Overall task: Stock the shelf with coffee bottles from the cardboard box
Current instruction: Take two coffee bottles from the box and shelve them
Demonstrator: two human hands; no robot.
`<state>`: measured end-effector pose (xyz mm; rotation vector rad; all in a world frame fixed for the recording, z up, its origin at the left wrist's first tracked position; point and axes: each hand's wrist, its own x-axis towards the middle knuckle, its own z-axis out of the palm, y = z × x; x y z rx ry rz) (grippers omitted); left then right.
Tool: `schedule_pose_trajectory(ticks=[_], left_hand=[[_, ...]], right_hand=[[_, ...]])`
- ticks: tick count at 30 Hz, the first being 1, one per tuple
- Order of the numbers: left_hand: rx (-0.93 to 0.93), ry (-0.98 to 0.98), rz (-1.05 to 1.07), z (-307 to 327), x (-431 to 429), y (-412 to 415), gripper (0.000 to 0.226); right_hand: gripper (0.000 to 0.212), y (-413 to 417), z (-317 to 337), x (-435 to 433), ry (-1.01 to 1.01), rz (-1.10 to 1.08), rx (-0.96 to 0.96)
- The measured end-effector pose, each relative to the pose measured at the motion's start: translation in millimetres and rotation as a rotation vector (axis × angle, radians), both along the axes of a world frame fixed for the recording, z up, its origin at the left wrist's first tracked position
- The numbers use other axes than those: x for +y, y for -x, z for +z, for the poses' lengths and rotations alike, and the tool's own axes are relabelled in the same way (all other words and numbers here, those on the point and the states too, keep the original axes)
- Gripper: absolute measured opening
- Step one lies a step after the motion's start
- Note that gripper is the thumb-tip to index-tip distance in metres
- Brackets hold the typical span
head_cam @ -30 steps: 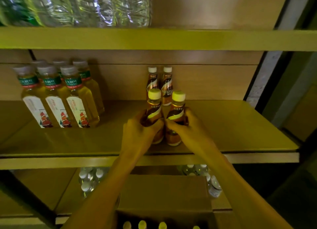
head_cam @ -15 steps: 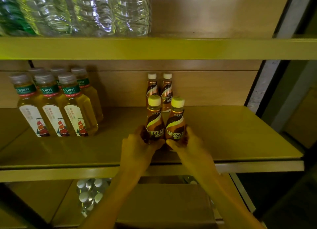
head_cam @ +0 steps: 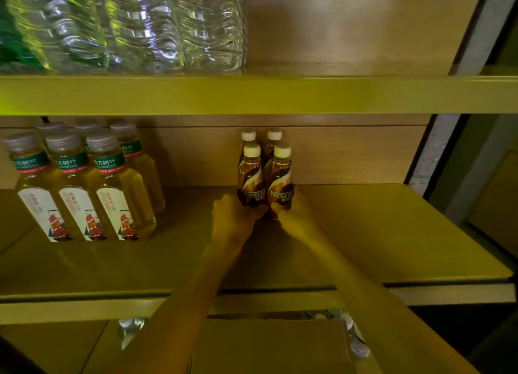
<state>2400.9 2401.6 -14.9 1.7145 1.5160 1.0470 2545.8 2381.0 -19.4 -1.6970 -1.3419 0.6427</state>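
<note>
Looking down from the head cam: left hand (head_cam: 234, 216) is wrapped around the left front coffee bottle (head_cam: 251, 177), right hand (head_cam: 291, 214) around the right front coffee bottle (head_cam: 281, 181). Both stand upright on the middle shelf (head_cam: 378, 233), touching each other, right in front of two more coffee bottles (head_cam: 262, 138) at the back wall. Tea bottles (head_cam: 84, 188) sit well off to the left, cardboard box (head_cam: 269, 345) below.

The middle shelf (head_cam: 392, 233) carries six tea bottles (head_cam: 112, 194) at left and four coffee bottles (head_cam: 265, 177) standing together near its back.
</note>
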Motion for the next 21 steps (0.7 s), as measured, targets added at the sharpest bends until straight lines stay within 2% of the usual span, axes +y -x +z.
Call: schedule_pose_trajectory(ticks=[10, 14, 16, 18, 21], left_hand=[[0.001, -0.047, 0.011, -3.3, 29.2, -6.4, 0.047], [0.122, -0.042, 0.002, -1.3, 26.9, -3.9, 0.05], [0.319, -0.059, 0.033, 4.7, 20.2, -0.7, 0.056], [0.498, -0.092, 0.065, 11.1, 7.3, 6.5, 0.063], [0.6, -0.098, 0.052, 20.8, -22.2, 18.0, 0.062]], right_hand=[[0.045, -9.1, -4.9, 38.1, 0.001, -0.003, 0.005], [0.045, -9.8, -0.9, 32.6, -0.006, 0.004, -0.015], [0.047, -10.2, 3.9, 25.5, 0.012, 0.005, -0.108], [0.051, -10.8, 8.2, 12.8, 0.016, -0.017, -0.317], [0.047, -11.7, 13.1, -16.5, 0.02, -0.033, -0.571]])
